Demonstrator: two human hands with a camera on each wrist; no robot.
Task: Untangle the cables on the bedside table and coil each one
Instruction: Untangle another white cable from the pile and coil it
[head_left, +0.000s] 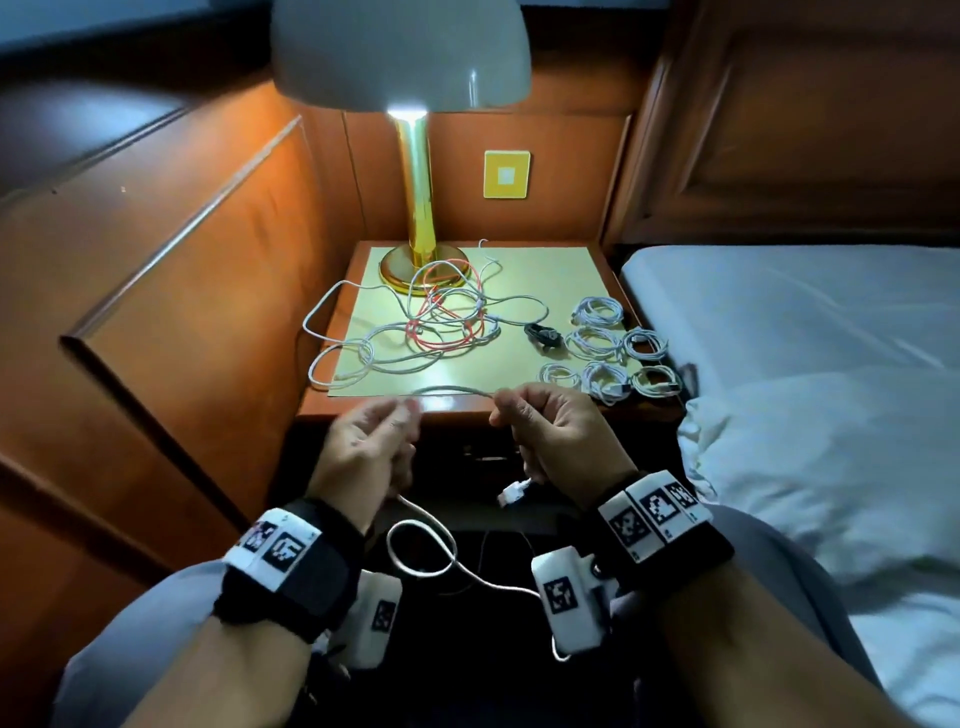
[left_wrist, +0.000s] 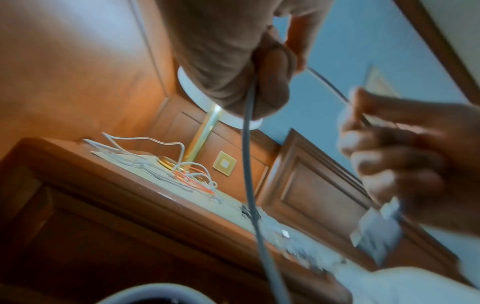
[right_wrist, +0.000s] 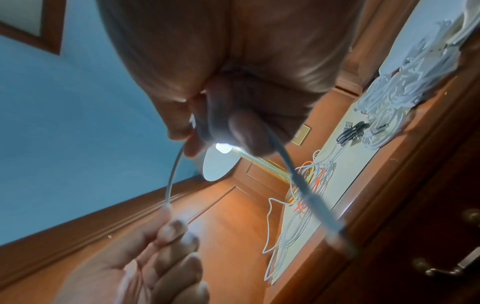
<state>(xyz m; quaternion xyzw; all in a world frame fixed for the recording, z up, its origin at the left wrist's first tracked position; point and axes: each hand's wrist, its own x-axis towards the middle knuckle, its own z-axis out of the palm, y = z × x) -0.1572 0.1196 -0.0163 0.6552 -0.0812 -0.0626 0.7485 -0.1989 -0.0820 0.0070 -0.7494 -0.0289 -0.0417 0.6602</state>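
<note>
Just in front of the bedside table (head_left: 332, 410), a white cable (head_left: 449, 389) is held stretched between the two hands. It is pinched by the fingertips of the left hand (head_left: 366, 447) at one end of the span and by the thumb and curled fingers of the right hand (head_left: 550, 431) at the other, so both sets of fingers are clamped on the cable. From the left hand the slack is seen hanging down and forming a loose loop (head_left: 421, 548) over the lap, while a white plug (head_left: 514, 491) dangles below the right hand. On the tabletop a tangle of white and red cables (head_left: 441, 317) is spread beside the base of the brass lamp (head_left: 418, 208) (its bulb is lit). Toward the right edge, near the bed (head_left: 810, 322), six white coiled cables (head_left: 613, 353) are laid in rows, with one black coiled cable (head_left: 543, 335) just beside them. In the wrist views the hands are blurred.
</note>
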